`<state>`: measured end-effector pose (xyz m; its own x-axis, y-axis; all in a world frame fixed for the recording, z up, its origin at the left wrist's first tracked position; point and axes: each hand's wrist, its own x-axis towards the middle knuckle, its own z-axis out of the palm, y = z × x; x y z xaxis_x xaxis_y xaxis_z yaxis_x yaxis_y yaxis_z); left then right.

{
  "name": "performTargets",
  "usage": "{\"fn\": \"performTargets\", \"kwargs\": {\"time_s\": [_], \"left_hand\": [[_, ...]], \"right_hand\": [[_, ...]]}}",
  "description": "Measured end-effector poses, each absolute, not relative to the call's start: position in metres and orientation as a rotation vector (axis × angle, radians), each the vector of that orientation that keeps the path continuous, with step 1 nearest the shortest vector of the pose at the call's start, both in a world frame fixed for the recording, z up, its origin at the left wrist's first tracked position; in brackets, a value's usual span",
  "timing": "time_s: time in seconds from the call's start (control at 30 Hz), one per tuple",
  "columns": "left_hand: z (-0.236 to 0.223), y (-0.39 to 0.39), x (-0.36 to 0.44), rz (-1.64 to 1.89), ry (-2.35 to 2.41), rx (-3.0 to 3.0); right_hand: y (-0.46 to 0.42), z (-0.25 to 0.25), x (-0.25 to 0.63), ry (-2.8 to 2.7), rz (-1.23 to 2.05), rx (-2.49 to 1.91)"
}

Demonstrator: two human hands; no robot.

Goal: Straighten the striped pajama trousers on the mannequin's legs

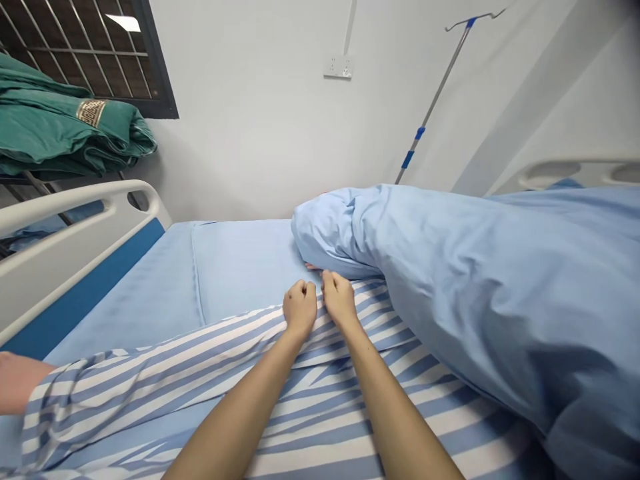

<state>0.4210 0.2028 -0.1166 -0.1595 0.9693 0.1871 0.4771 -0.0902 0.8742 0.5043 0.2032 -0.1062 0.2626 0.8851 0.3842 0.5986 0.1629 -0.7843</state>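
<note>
My left hand (300, 308) and my right hand (340, 300) are side by side at the far edge of a blue-and-white striped cloth (150, 363). Both are curled closed on that edge, and folds run back from them. Just beyond and to the right lies a bulky pale blue duvet (475, 300), its end bunched almost against my right hand. A small pinkish patch (313, 266) shows under its rim, too small to name. A pale blue fitted mattress cover (240, 267) stretches ahead of my hands.
A white bed rail with a blue panel (65, 227) runs along the left. Folded green cloth (60, 120) lies on a rack by a barred window (100, 40). An IV pole (435, 100) and wall socket (339, 66) stand behind. A bare skin area of a person (20, 383) enters at left.
</note>
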Motion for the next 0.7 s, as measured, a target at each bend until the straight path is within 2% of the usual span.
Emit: {"fn": "performTargets", "kwargs": {"time_s": [0.37,0.57,0.7], "left_hand": [[-0.118,0.195,0.401,0.985,1.571,1.812],[-0.119,0.138,0.317,0.880,1.604,1.860],[-0.131,0.080,0.230,0.796,1.709,1.849]], "right_hand": [[0.203,-0.119,0.504,-1.572,0.163,-1.852],[0.183,-0.111,0.494,-1.837,0.138,-1.785],[0.145,-0.115,0.474,-2.000,-0.041,-1.627]]}}
